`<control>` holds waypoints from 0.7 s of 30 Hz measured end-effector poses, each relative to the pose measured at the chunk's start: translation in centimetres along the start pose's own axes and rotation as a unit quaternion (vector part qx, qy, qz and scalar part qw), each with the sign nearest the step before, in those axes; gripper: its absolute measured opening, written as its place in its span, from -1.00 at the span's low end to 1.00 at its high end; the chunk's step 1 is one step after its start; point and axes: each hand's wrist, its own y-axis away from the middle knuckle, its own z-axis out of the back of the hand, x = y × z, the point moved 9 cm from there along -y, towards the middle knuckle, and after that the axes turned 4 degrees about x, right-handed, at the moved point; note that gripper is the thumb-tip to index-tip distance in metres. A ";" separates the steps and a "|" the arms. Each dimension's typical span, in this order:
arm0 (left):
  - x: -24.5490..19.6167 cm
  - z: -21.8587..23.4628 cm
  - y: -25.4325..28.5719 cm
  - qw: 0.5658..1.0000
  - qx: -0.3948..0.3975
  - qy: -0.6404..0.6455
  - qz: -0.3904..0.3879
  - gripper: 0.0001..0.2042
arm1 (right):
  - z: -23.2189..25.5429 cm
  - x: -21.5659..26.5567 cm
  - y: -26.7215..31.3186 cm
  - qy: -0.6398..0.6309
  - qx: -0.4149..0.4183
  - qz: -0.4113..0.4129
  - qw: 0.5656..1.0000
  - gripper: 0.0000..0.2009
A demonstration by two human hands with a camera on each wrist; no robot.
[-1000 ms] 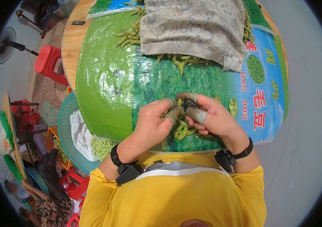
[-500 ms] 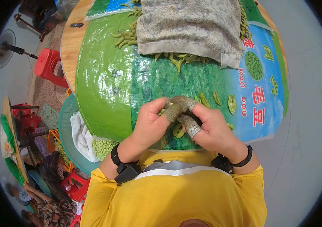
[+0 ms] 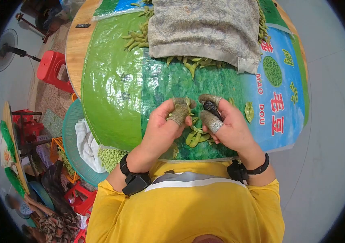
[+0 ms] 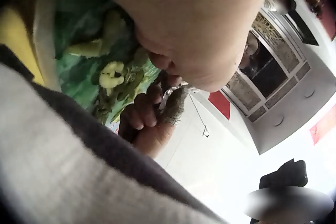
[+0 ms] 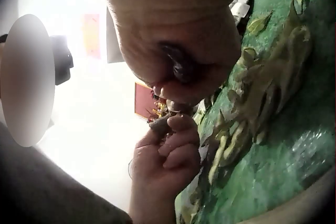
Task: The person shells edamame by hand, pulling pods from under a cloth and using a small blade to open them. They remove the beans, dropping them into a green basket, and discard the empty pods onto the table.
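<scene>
My left hand (image 3: 156,127) pinches a green soybean pod (image 3: 188,102) between thumb and forefinger, both wrapped in brownish tape. Just to its right, my right hand (image 3: 235,127) grips a small black tool (image 3: 212,107); its working end is too small to make out. The tool's dark end (image 5: 181,66) pokes out of the palm in the right wrist view. Tape covers the right thumb and forefinger too. A narrow gap parts the two hands' fingertips. Below them, several split pods (image 3: 195,138) lie on the printed green sheet (image 3: 111,93).
A grey towel (image 3: 203,32) covers a heap of whole pods (image 3: 140,39) at the far side. Left of the table, a teal basket (image 3: 69,135) holds a white cloth (image 3: 87,141) and shelled beans (image 3: 111,158). Red stools (image 3: 53,69) stand beyond, with another person (image 3: 55,224) lower left.
The hands were together at a pod, fingertips overlapping half a second ago. Now they are slightly apart, the right one back to the right, with the black tool showing again.
</scene>
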 end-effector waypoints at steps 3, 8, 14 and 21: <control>-1.3 -1.0 0.2 0.993 -0.010 -0.086 -0.077 -0.75 | 0.0 -0.7 -0.2 0.063 -0.007 -0.029 0.998 -0.70; -0.5 -0.7 0.4 0.998 0.009 -0.053 -0.031 -0.74 | -0.1 -0.6 -0.4 0.056 0.006 -0.020 0.998 -0.77; -1.5 0.0 0.3 0.966 -0.051 -0.226 -0.111 -0.85 | 0.8 3.5 1.3 0.322 -0.158 0.206 0.910 -0.81; -1.8 -1.5 0.5 0.971 0.031 -0.197 -0.128 -0.88 | -0.7 4.0 1.4 0.311 -0.065 0.232 0.919 -0.82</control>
